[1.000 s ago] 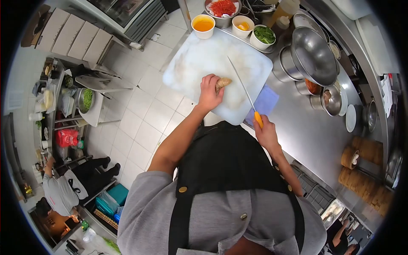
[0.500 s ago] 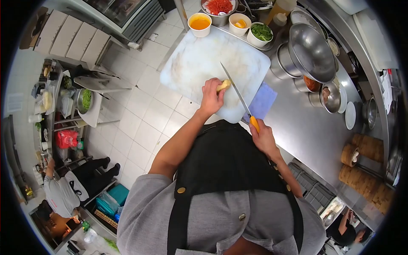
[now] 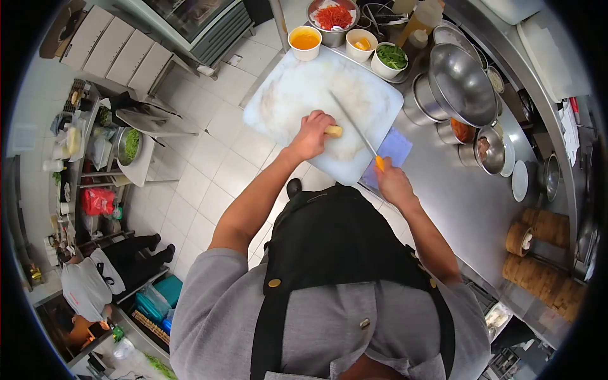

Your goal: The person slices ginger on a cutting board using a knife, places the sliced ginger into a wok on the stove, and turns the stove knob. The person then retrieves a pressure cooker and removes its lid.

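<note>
The left hand point(image 3: 315, 134) has its fingers curled around a root piece point(image 3: 334, 131), whose pale cut end sticks out at the hand's 3 o'clock, over the cutting board point(image 3: 278, 101). At 4 o'clock from it, the right hand point(image 3: 394, 183) is closed on the yellow handle of a knife point(image 3: 358, 130), outside the board's edge. The blade points to 11 o'clock, tip over the board, a strip of white surface between it and the root piece; whether the blade touches the board, I cannot tell.

The board gives room from the left hand toward 12 o'clock, until an orange-filled cup point(image 3: 305, 43) crowds the far edge; a cup of greens point(image 3: 389, 60) stands between 1 and 2. At 8 o'clock the left forearm crosses the edge above the tiled floor point(image 3: 215, 158). Beyond the edge at 3 lies a blue cloth point(image 3: 394, 152), then the steel counter point(image 3: 456, 183) opens out near 4.
</note>
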Motion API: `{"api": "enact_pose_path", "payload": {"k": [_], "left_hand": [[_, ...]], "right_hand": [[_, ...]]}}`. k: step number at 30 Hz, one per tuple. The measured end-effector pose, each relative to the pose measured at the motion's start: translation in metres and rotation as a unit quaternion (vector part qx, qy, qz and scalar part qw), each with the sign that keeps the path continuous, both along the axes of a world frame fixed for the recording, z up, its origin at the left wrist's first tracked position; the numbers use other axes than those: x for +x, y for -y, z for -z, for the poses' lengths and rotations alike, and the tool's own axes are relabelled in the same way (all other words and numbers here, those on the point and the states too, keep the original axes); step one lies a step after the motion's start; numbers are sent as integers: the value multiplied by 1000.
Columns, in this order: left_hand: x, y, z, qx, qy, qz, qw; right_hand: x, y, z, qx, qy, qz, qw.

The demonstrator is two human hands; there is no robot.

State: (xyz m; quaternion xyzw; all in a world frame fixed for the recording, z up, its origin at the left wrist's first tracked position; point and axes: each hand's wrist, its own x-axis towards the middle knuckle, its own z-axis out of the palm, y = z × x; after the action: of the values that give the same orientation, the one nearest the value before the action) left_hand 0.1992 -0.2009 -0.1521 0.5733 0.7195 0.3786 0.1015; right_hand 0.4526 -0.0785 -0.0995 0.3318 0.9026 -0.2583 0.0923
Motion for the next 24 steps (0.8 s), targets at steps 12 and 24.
{"api": "enact_pose_path", "payload": {"k": [12, 24], "left_hand": [[46, -3, 26, 138, 41, -252, 957], [41, -3, 26, 158, 41, -227, 960]], "right_hand": [[8, 28, -4, 28, -67, -43, 996], [15, 39, -7, 117, -67, -64, 989]]}}
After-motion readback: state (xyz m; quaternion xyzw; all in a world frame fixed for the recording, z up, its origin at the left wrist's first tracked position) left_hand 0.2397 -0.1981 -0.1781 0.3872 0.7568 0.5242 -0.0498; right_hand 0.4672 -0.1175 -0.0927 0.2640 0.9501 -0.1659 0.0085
